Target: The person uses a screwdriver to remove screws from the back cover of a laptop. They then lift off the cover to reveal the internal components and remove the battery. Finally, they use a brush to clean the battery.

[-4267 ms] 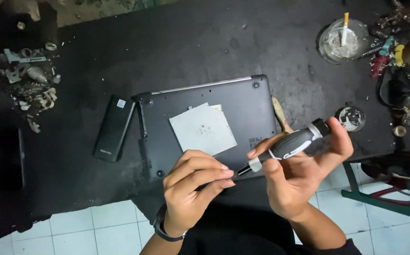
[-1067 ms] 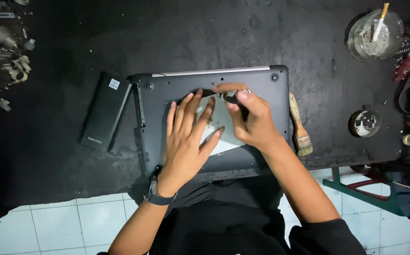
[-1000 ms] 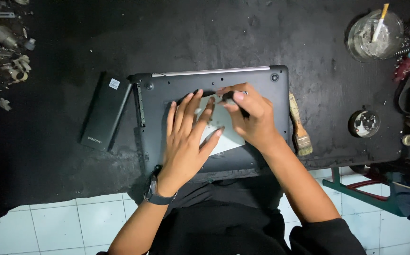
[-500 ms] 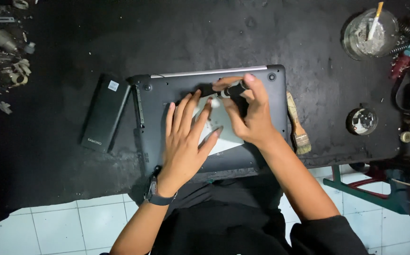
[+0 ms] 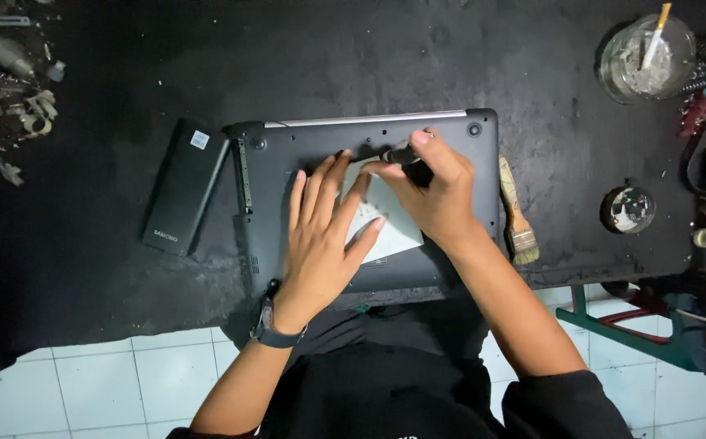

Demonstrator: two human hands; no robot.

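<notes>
Lay upside down on a rough, matte black bench: one dark grey laptop, flat and rectangular, smooth plastic underside up, round rubber foot at each far corner, pale metal strip along the far edge. Carried one white paper square at mid-panel, slightly crumpled. Rested flat on that panel, fingers spread, palm down: left hand, fingertips touching the paper's edge, one dark band at the wrist. Curled around one screwdriver, thumb and forefinger pinching its dark, glossy barrel: right hand; thin tip pointed left, down on the panel near the far edge, just past the left fingertips. Lay just left of the laptop, tilted: one long black battery, smooth, boxy, small white label at its far end. Lay along the laptop's right edge, touching or nearly so: one brush with wooden handle and pale bristles. Stood at the far right corner: one clear round glass dish, whitish inside, one stick leaning in it. Sat nearer, well apart from the brush: one small round shiny tin. Crowded the far left corner: a heap of small metal parts, too jumbled to count. Showed below the bench: white square tiles, glazed, grey grout.
</notes>
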